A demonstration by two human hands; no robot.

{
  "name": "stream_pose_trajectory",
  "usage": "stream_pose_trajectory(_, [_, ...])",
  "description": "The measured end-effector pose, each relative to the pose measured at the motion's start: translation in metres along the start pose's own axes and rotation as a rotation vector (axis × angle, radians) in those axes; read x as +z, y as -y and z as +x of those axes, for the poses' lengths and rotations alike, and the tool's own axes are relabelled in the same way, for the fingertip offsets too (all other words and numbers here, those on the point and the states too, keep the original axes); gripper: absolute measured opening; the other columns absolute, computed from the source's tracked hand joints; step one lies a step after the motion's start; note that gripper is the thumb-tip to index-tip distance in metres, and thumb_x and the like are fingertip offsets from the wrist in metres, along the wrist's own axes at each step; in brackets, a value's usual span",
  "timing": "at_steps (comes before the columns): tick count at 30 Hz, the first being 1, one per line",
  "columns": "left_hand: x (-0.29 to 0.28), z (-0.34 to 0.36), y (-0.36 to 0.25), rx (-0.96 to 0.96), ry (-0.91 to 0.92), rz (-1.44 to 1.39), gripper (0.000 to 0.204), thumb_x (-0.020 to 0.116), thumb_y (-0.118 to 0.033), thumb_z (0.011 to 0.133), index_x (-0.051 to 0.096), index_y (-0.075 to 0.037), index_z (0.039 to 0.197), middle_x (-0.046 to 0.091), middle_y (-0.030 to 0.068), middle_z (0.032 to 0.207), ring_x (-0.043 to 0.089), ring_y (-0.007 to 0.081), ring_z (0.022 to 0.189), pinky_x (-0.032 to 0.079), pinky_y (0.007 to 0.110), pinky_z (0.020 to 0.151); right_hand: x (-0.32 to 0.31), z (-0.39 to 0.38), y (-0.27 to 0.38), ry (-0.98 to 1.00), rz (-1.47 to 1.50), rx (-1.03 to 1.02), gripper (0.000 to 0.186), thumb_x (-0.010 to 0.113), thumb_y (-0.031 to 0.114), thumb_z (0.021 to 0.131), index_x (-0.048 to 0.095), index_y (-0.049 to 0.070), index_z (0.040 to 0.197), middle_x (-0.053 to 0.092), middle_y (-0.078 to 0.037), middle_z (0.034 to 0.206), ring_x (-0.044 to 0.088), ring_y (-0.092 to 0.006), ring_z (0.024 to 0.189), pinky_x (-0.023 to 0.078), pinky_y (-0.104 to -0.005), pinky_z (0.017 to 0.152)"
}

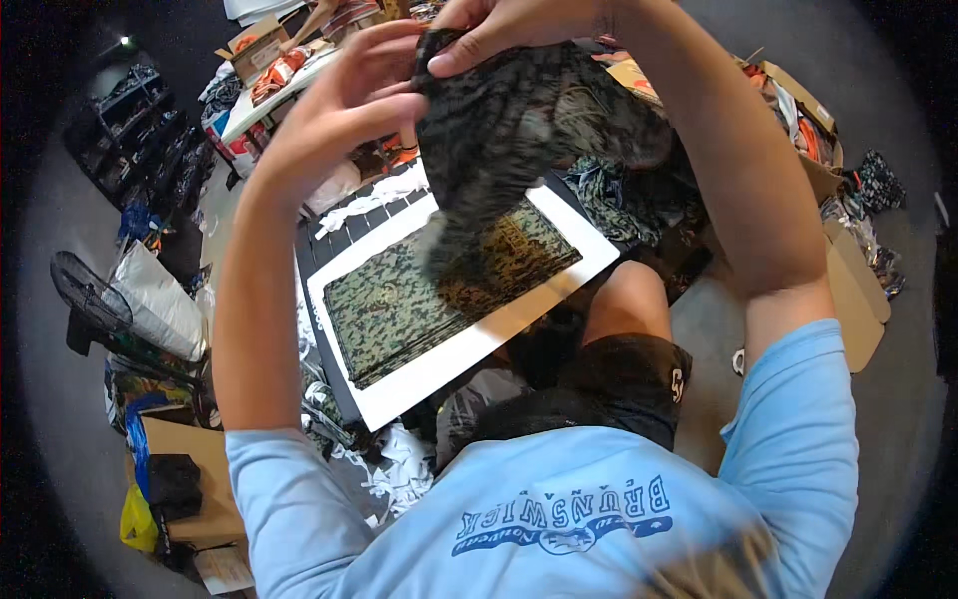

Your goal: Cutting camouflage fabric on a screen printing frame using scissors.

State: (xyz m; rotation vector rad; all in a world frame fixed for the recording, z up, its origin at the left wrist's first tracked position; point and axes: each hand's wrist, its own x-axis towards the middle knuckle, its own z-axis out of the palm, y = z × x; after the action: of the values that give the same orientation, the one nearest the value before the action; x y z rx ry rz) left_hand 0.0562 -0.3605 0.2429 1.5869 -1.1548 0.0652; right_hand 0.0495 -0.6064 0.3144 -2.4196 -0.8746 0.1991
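A dark camouflage cloth hangs in the air in front of me, its lower end blurred by motion. My right hand pinches its upper left corner with the thumb on top. Beside that corner is my left hand, its fingers stretched and apart; whether they touch the cloth's edge I cannot tell. Below lies a flat stack of folded camouflage fabric on a white board, partly hidden by the hanging cloth.
White fabric scraps lie along the board's far side, and more pile up below it. Crumpled camouflage cloth sits at the right. A fan and a white sack stand left. Cardboard boxes and a shelf are farther out.
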Motion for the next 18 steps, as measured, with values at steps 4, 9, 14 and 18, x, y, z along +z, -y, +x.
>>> stream_pose_trajectory(4, [0.011, 0.02, 0.004, -0.114, 0.128, -0.149, 0.057, 0.082, -0.019, 0.082, 0.059, -0.002, 0.132, 0.07, 0.0099, 0.115, 0.065, 0.0147, 0.094, 0.049, 0.021, 0.081, -0.007, -0.003, 0.019, 0.237, 0.018, -0.145, 0.058, 0.068, 0.051, 0.091, 0.069, -0.001, 0.119, 0.071, -0.009, 0.101, 0.063, -0.0207, 0.09, 0.05, -0.0366, 0.084])
stream_pose_trajectory(9, [-0.02, 0.021, 0.005, -0.4, 0.14, 0.055, 0.039, 0.079, -0.014, 0.083, 0.067, -0.004, 0.119, 0.071, 0.0054, 0.106, 0.063, 0.0123, 0.093, 0.048, 0.025, 0.087, -0.017, -0.065, 0.07, 0.094, -0.427, 0.186, 0.053, 0.071, 0.049, 0.09, 0.071, 0.001, 0.114, 0.069, -0.007, 0.092, 0.059, -0.0185, 0.08, 0.049, -0.0354, 0.074])
stream_pose_trajectory(14, [-0.063, 0.02, 0.015, -0.311, -0.018, 0.42, 0.019, 0.077, -0.015, 0.086, 0.072, -0.007, 0.103, 0.069, 0.0, 0.088, 0.057, 0.0089, 0.075, 0.046, 0.022, 0.072, -0.059, -0.057, -0.014, 0.363, -0.475, 0.614, 0.038, 0.076, 0.027, 0.082, 0.072, 0.001, 0.11, 0.065, -0.005, 0.081, 0.052, -0.0174, 0.067, 0.047, -0.0304, 0.063])
stream_pose_trajectory(18, [-0.127, 0.004, 0.025, -0.322, -0.029, 0.839, 0.019, 0.077, -0.016, 0.086, 0.072, -0.005, 0.101, 0.065, -0.001, 0.083, 0.053, 0.0089, 0.071, 0.044, 0.023, 0.067, -0.043, -0.061, -0.026, 0.007, -0.405, 0.483, 0.03, 0.074, 0.022, 0.08, 0.074, 0.003, 0.103, 0.064, -0.002, 0.076, 0.051, -0.0166, 0.065, 0.046, -0.03, 0.062])
